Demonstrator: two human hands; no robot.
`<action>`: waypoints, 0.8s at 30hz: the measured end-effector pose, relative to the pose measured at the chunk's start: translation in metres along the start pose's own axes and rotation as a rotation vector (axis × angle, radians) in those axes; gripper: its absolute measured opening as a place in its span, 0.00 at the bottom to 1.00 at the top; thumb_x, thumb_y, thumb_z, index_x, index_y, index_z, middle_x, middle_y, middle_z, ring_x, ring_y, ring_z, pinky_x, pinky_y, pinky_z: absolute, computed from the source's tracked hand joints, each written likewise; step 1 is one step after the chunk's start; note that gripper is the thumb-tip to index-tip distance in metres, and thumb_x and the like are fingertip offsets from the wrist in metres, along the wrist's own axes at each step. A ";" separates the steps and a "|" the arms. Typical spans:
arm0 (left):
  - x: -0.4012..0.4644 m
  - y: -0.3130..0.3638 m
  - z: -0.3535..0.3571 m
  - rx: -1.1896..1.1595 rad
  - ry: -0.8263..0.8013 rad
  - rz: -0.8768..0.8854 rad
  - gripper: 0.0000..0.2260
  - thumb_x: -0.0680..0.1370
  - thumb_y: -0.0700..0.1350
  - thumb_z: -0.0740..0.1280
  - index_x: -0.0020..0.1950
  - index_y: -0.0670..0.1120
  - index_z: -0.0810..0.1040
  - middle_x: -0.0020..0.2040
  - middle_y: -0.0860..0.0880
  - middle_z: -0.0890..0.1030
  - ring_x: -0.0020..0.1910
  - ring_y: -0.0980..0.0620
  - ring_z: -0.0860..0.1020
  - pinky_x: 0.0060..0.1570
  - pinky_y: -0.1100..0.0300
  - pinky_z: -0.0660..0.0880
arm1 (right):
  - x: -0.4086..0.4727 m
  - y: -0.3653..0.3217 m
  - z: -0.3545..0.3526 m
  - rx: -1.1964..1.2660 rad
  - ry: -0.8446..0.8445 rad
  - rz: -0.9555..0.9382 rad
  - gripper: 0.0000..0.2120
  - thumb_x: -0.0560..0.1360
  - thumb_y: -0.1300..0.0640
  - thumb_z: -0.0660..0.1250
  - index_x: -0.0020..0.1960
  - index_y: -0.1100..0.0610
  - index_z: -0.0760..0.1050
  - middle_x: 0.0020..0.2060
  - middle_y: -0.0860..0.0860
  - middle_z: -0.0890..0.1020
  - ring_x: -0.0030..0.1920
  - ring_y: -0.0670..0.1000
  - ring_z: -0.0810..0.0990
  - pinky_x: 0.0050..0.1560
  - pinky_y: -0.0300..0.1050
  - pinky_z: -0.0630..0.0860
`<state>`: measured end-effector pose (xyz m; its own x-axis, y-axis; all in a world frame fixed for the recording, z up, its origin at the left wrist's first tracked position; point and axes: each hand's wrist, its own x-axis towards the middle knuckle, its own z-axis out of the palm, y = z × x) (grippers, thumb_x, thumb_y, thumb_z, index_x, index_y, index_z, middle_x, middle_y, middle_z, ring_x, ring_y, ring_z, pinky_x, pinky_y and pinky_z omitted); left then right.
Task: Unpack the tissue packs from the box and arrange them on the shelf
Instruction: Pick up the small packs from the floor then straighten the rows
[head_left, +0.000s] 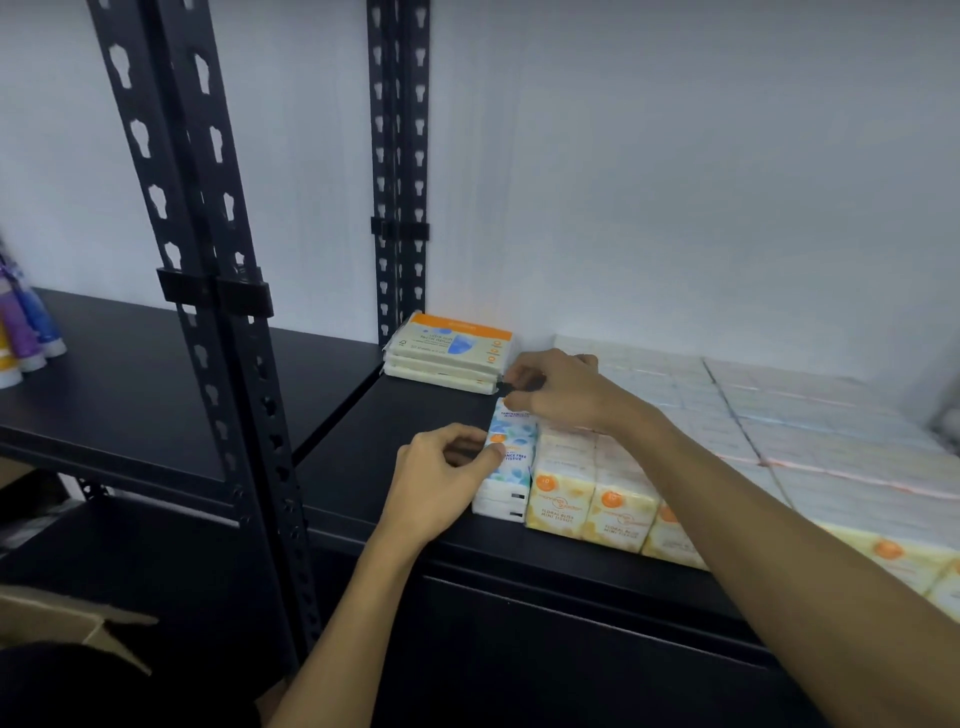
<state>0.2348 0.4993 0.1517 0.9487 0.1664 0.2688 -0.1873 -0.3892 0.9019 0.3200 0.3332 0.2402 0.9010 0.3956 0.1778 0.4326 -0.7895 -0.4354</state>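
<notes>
Two hands were on one blue-and-white tissue pack on the black shelf. The pack sat at the left end of the front row, touching the yellow floral packs on its right. Left hand had its fingers curled, with thumb and fingertips pinching the pack's near left edge. Right hand reached across from the right, fingers curled over the pack's far end and gripping it; a small dark item showed at its fingertips, too small to identify.

More white packs sat under the held one, with black marks on their front faces. The rest of the shelf to the right was filled with pale packs in tight rows, reaching back to the wall.

A flat stack of tissue packs with an orange band lay at the shelf's back left corner, apart from the held pack and near the right hand.

Black slotted uprights stood at left. Purple and blue bottles stood on the neighbouring shelf at far left. A cardboard box flap showed at bottom left, well apart from both hands.
</notes>
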 end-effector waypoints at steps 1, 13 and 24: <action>0.000 0.000 0.000 -0.016 -0.014 -0.001 0.08 0.76 0.55 0.74 0.51 0.53 0.86 0.45 0.59 0.86 0.47 0.65 0.82 0.50 0.67 0.79 | -0.008 -0.003 -0.006 -0.022 -0.008 -0.019 0.14 0.76 0.47 0.69 0.61 0.49 0.78 0.55 0.43 0.81 0.62 0.47 0.75 0.67 0.47 0.54; 0.005 -0.007 -0.009 -0.072 -0.087 -0.004 0.09 0.80 0.49 0.72 0.58 0.51 0.86 0.52 0.58 0.86 0.54 0.62 0.83 0.60 0.60 0.78 | -0.053 -0.004 0.011 -0.178 -0.080 -0.011 0.20 0.73 0.42 0.69 0.63 0.46 0.77 0.69 0.47 0.72 0.73 0.49 0.64 0.73 0.56 0.53; -0.002 0.014 -0.009 -0.159 0.025 -0.068 0.05 0.81 0.50 0.69 0.53 0.52 0.84 0.47 0.52 0.87 0.50 0.52 0.85 0.51 0.56 0.82 | -0.108 0.025 -0.028 0.037 0.178 -0.022 0.18 0.78 0.44 0.68 0.65 0.47 0.76 0.65 0.48 0.76 0.70 0.52 0.67 0.71 0.57 0.63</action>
<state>0.2279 0.5021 0.1664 0.9543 0.2109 0.2117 -0.1625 -0.2280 0.9600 0.2344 0.2580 0.2345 0.8839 0.3210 0.3400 0.4541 -0.7625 -0.4608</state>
